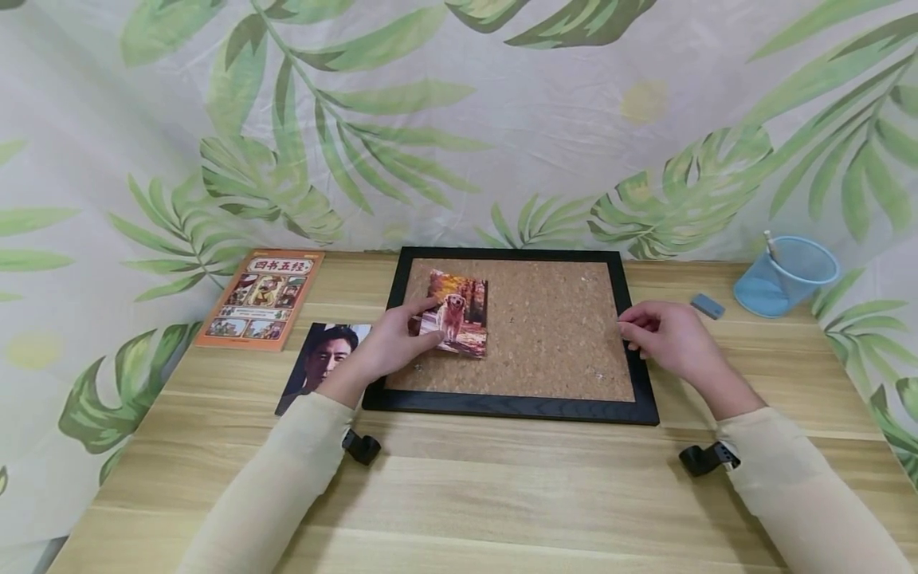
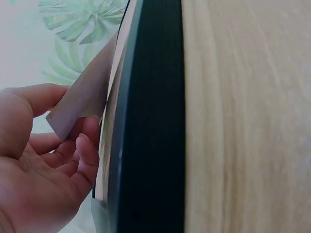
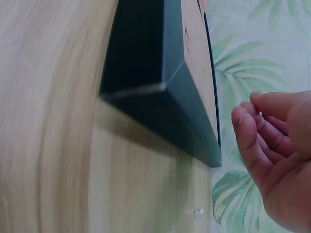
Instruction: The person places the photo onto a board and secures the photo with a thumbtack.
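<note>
My left hand (image 1: 396, 339) pinches the left edge of a photo of a golden dog (image 1: 453, 316), fingers at the upper part and thumb at the lower. In the left wrist view, the pale back of the photo tilts up from the cork. Beneath it lies a black-framed cork board (image 1: 552, 335). The right hand (image 1: 670, 339) hovers over the board's right frame side, thumb and index finger pinched together. A tiny pale tip, looking like a clear push pin (image 1: 620, 322), shows at those fingertips, mostly hidden. Small clear pins sit near several corners of the cork.
A photo of a person (image 1: 323, 363) lies left of the board, partly under the left forearm. Further left is an orange book (image 1: 260, 299). At the right stand a blue mesh cup (image 1: 782, 279) with a white stick and a blue-grey eraser (image 1: 708, 305). A leaf-patterned curtain hangs behind.
</note>
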A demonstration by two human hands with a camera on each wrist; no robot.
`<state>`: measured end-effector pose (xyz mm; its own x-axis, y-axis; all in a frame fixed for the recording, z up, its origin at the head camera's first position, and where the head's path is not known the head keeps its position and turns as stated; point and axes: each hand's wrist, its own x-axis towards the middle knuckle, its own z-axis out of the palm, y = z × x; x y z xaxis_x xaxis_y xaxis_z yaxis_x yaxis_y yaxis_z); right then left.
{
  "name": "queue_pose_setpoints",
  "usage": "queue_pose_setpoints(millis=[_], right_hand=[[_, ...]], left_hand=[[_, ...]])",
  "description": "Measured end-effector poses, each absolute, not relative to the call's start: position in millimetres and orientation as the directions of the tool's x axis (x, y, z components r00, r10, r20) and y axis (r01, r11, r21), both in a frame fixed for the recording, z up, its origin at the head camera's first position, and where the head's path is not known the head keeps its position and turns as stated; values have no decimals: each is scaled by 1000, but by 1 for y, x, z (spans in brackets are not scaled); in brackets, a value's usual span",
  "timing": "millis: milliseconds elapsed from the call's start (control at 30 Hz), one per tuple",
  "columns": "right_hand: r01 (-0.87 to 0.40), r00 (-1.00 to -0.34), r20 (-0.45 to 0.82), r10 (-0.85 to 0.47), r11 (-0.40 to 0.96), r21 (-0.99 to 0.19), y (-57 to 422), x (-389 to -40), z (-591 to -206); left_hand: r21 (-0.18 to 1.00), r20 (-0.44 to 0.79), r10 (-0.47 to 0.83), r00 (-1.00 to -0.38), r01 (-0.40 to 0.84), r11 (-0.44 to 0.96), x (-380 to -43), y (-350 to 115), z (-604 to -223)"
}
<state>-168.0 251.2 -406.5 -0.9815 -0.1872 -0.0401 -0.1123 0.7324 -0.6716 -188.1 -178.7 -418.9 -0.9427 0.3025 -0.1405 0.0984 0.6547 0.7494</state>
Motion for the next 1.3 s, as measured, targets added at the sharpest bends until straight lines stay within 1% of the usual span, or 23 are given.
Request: queue_pose_setpoints(millis=[167, 333, 433, 600, 867, 1133, 1300], right_hand=[[-132, -973, -42, -226, 702, -700, 240, -171, -403], [-149, -961, -52, -271, 670, -728, 226, -175, -400], [-154, -953, -64, -298, 651, -743, 214, -181, -399], [-155, -933, -74, -353, 578, -801, 190, -195, -398], [-87, -928, -101, -359, 472, -878, 151, -217, -407], [-1, -930, -158, -331, 435, -901, 108, -236, -419], [40, -934, -176, -312, 396, -917, 86, -247, -422]], left_hand=[[721, -169, 334, -927, 115, 683, -191, -173, -422], [684, -178, 371, -911, 156, 712, -194, -170, -423], [675, -176, 384, -906, 173, 717, -195, -169, -423], [670, -182, 385, -905, 173, 722, -195, -169, -424], [680, -173, 401, -900, 185, 709, -194, -167, -428], [648, -159, 402, -902, 212, 731, -193, -167, -429], [651, -143, 411, -901, 227, 724, -195, -168, -432]])
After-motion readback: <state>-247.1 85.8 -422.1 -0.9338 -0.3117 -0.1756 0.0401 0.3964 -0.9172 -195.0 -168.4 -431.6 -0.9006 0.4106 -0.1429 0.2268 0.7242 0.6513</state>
